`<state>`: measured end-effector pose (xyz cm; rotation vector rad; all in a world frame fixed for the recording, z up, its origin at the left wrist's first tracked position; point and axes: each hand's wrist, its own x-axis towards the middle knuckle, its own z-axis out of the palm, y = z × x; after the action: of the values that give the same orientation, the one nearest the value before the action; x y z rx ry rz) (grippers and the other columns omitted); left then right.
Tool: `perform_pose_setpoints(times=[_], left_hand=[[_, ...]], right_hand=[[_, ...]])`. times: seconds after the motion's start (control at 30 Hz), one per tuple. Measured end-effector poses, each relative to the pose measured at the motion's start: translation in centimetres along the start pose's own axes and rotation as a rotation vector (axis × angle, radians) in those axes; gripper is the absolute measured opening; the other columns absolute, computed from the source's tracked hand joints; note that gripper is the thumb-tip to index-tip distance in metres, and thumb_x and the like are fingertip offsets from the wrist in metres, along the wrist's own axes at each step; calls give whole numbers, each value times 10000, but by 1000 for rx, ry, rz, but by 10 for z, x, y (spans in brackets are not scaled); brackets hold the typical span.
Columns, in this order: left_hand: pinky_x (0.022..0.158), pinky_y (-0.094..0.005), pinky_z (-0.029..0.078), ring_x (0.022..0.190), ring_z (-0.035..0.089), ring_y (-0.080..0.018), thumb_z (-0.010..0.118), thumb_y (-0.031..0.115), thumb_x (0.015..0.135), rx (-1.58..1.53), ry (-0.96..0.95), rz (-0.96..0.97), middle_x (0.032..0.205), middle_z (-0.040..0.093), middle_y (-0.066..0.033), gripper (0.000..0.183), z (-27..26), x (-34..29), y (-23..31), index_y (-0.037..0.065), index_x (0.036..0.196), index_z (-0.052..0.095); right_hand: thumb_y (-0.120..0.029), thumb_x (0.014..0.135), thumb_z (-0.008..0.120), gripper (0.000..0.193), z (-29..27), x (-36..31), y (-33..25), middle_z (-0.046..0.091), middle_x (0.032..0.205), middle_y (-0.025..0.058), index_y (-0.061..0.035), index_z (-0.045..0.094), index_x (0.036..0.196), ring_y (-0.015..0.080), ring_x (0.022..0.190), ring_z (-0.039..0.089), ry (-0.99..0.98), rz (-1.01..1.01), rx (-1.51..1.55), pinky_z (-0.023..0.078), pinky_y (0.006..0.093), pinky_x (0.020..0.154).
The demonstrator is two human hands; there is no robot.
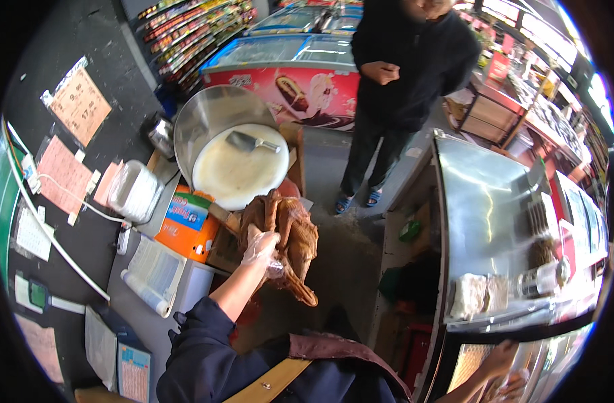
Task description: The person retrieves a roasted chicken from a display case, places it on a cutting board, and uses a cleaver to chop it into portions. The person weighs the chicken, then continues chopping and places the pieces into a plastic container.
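Duck (300, 235) in left hand (261, 247) slants lengthwise, head (308, 296) seemingly lower right.

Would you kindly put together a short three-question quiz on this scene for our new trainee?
1. Which of the wearer's hands holds the brown bird, and what covers that hand?
2. True or false: the person standing opposite wears a white top.
3. What colour is most of the front of the nearest chest freezer? A) green; B) pinkish red; C) grey.

Key:
1. The left hand, covered by a clear glove.
2. False; the top is black.
3. B.
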<state>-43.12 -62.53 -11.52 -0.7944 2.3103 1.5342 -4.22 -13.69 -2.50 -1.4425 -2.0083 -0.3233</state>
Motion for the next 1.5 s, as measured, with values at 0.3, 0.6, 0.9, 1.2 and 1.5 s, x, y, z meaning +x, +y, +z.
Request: perform_pose_setpoints(times=[0.3,0.6,0.9,1.2,1.5], left_hand=[[757,-419,449,871,566,-315,646,148,666,-119,211,-58,944,516,-226,508,-20,43,72,-35,1063,387],[746,-406,450,875,562,-312,636,123,657,-168,279,-147,958,516,-219,538,-63,210,83,-41,1100,379],[735,-392,451,878,558,-309,626,98,647,-230,366,-350,972,516,-212,571,-74,318,83,-48,1136,370],[724,-379,453,882,554,-306,617,73,637,-345,526,-630,987,516,-205,607,-52,387,96,-54,1173,361],[821,-441,437,944,553,-329,612,55,735,-494,657,-815,1014,500,-247,475,-25,467,127,-53,1095,321]], right_hand=[[-123,887,554,108,93,-78,-279,583,641,103,-23,593,877,169,527,555,-920,-298,908,448,284,518],[-211,861,590,218,151,-155,-610,646,753,163,-15,605,955,324,703,638,-1426,-933,999,497,356,639],[-365,824,610,546,240,-257,-864,560,1102,223,24,478,1183,380,1061,513,-1169,-1493,746,426,441,907],[-173,660,697,454,274,-329,-996,568,1027,211,8,485,1019,336,965,583,-1422,-1572,375,498,408,779],[-8,721,672,348,280,-220,-1014,625,776,121,-33,452,990,198,544,593,-2623,-605,426,496,328,497]])
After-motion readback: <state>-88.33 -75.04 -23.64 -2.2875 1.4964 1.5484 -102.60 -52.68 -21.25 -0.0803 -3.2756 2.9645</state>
